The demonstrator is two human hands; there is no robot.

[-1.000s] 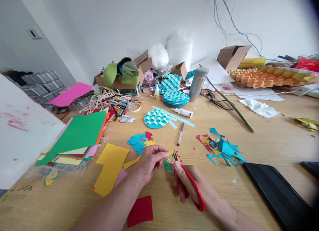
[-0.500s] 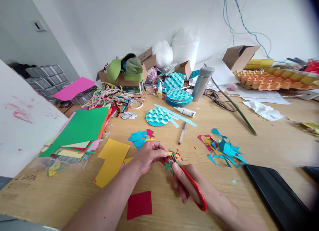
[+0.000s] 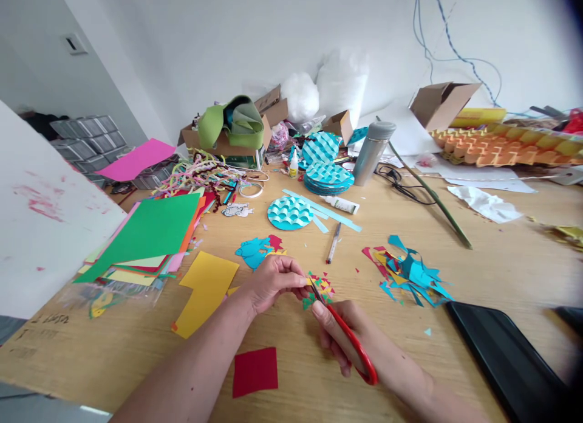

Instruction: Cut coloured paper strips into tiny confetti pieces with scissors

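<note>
Between the thumb and fingers of my left hand is a small piece of yellow paper, most of it hidden. My right hand is closed round the red handles of a pair of scissors, whose blade tips reach the yellow paper. Beneath the blades lies a heap of tiny red, green and yellow paper snippets. Just beyond my left hand is a blue paper fish with a red paper shape beside it. A red paper square lies between my forearms.
Yellow sheets and a stack of coloured paper lie left. Blue paper scraps and a black tablet-like object are on the right. A pen, scaled blue disc, glue tube and metal flask stand or lie farther back.
The scissor tips have shifted slightly up and left at the yellow paper, and less of the paper shows. My left hand has hardly moved; the whole view has shifted a little.
</note>
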